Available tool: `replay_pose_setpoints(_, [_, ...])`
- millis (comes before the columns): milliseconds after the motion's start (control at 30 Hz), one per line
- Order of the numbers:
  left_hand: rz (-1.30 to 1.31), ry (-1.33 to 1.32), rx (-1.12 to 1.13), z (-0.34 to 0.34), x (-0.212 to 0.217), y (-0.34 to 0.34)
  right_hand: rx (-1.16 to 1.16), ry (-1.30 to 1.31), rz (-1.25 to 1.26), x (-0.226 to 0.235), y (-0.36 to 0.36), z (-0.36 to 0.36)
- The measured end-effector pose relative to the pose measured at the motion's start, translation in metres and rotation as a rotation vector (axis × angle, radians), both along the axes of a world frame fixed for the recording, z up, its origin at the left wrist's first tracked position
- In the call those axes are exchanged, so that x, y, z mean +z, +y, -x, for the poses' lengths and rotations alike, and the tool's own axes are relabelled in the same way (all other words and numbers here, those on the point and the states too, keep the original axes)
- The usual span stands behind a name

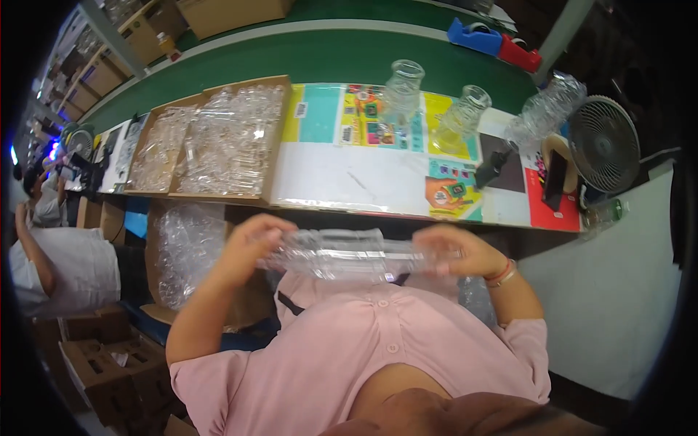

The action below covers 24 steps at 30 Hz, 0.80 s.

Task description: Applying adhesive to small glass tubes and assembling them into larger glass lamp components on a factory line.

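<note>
- Hands first: left hand [251, 243] and right hand [465, 251] are both closed on the ends of a clear plastic piece [342, 254], held level in front of the chest.
- That piece spans straight between the two grips, fingers wrapped over its top edge.
- Just beyond the grip is the workbench [349, 178], covered with colourful sheets, with two clear glass jars [400, 91] standing further back.
- Up and left of the left hand sit cardboard trays [218, 138] full of clear parts.
- Off past the right hand there's a small fan [603, 142]; a green conveyor belt [320, 54] runs behind everything.
</note>
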<state>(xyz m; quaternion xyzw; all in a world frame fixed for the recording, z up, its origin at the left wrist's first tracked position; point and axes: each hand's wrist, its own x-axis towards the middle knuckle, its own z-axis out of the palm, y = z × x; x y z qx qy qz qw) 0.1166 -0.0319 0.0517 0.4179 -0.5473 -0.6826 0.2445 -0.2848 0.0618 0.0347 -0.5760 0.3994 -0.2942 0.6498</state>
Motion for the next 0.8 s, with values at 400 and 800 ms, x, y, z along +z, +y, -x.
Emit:
replay_pose_setpoints(400, [0.708, -0.065, -0.104, 0.013, 0.007, 0.025, 0.528, 0.72, 0.317, -0.013, -0.006, -0.03])
replay_pose_setpoints(800, [1.78, 0.274, -0.552, 0.04, 0.083, 0.052, -0.049, 0.787, 1.092, 0.052, -0.022, -0.009])
